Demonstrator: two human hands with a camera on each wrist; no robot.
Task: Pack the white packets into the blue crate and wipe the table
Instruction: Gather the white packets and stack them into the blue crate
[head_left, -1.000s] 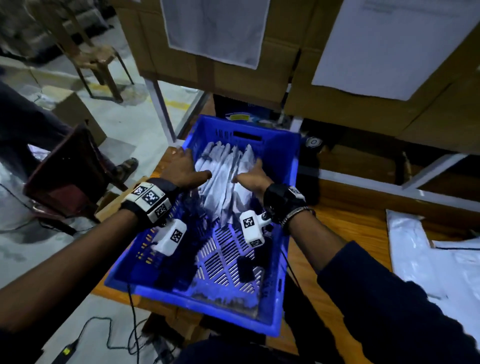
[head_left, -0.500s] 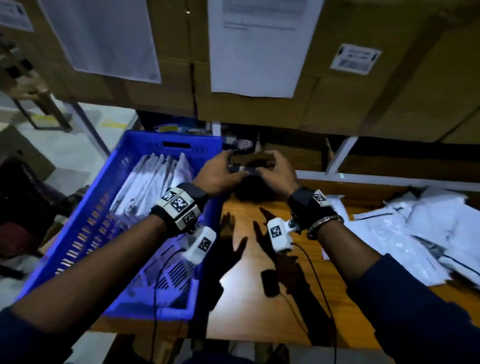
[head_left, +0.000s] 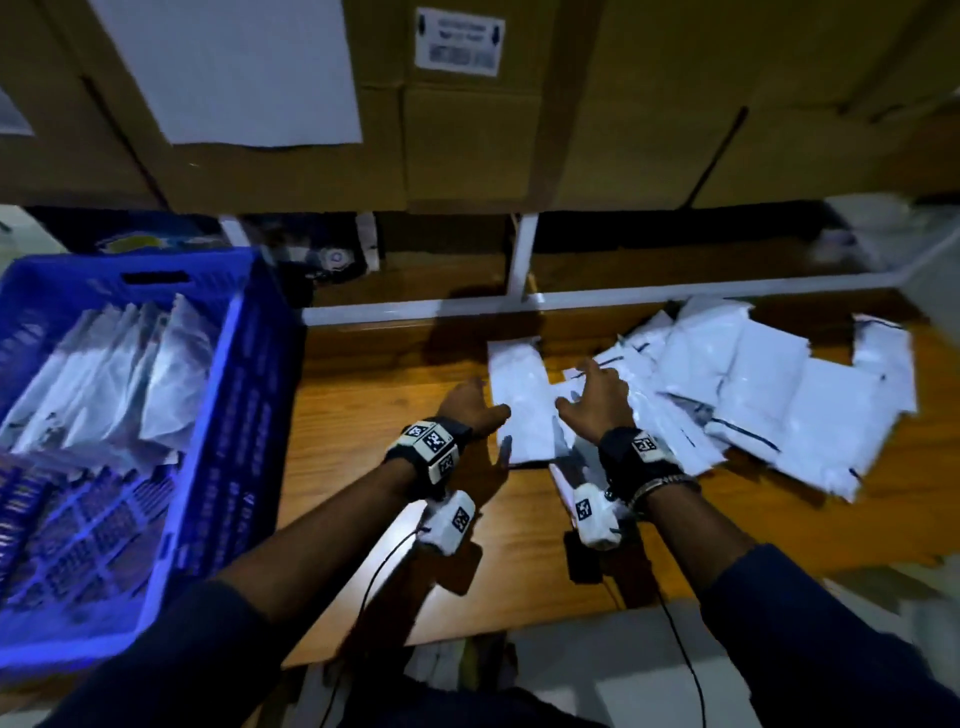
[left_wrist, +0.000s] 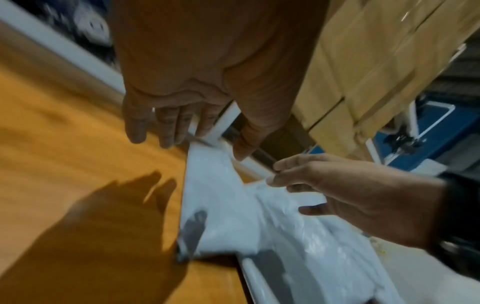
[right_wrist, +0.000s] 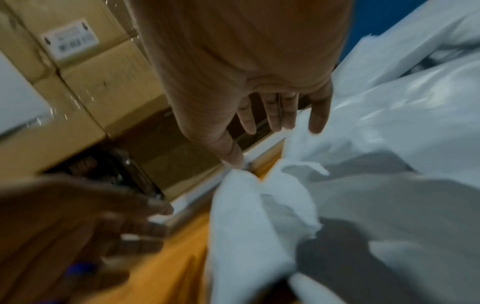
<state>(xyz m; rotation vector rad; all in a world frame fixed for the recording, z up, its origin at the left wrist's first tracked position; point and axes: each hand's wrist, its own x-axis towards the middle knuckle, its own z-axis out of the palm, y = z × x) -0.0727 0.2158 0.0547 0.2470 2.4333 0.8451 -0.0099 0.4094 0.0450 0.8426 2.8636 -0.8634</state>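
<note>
The wooden bench (head_left: 374, 395) has the blue crate (head_left: 244, 395) at its left end, hanging a little past the front edge, with white packets (head_left: 119, 374) standing in a row at its far side and lots of open floor still free nearer the person. On the right of the bench lies a messy heap of packets (head_left: 769, 405), some on top of others. Between crate and heap the wood is bare, so there is good room to carry things across. One packet (head_left: 522, 400) lies flat by itself at the left edge of the heap. The left hand (head_left: 470, 408) and the right hand (head_left: 595, 400) are both open, fingers spread, coming down on either side of it and holding nothing yet. The best way, I think, is to pinch this one by its long sides, lift it, then stand it next to the row. A low white rail (head_left: 675, 291) runs along the back, so lift up, not push away.
</note>
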